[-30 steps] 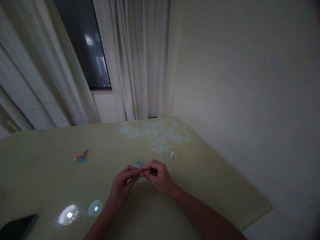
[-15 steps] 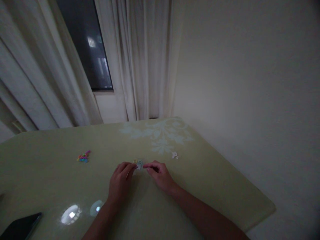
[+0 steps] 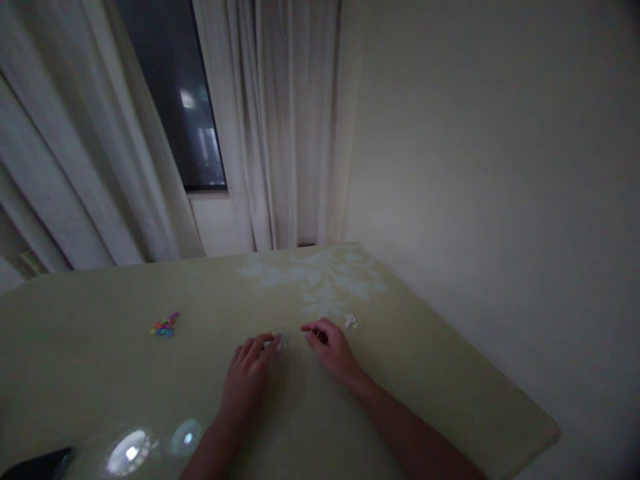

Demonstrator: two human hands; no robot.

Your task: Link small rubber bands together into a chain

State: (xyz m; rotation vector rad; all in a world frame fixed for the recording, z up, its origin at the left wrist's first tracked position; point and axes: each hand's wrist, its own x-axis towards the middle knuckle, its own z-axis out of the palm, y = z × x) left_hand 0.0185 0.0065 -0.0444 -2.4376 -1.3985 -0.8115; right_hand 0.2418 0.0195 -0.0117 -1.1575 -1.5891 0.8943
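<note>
Near the middle of the table, my left hand (image 3: 250, 365) has its fingertips closed over a small clear-and-whitish piece (image 3: 281, 339) with a bit of yellow showing. Much of that piece is covered by the fingers, and its kind is too small to tell. Just to the right, apart from it, my right hand (image 3: 334, 352) is curled with thumb and forefinger pinched. Whatever lies between those fingertips, if anything, is too small to make out. Beyond the right hand lie some small white pieces (image 3: 351, 321).
A small heap of colourful pieces (image 3: 164, 325) lies on the pale green table (image 3: 200, 360) to the left. A dark flat device (image 3: 43, 465) is at the lower left. Curtains (image 3: 270, 133) and a window stand behind; a wall (image 3: 475, 200) borders the right side.
My right hand has moved slightly right, away from my left hand. My left fingers now cover more of the small piece. The view has tilted up a little.
</note>
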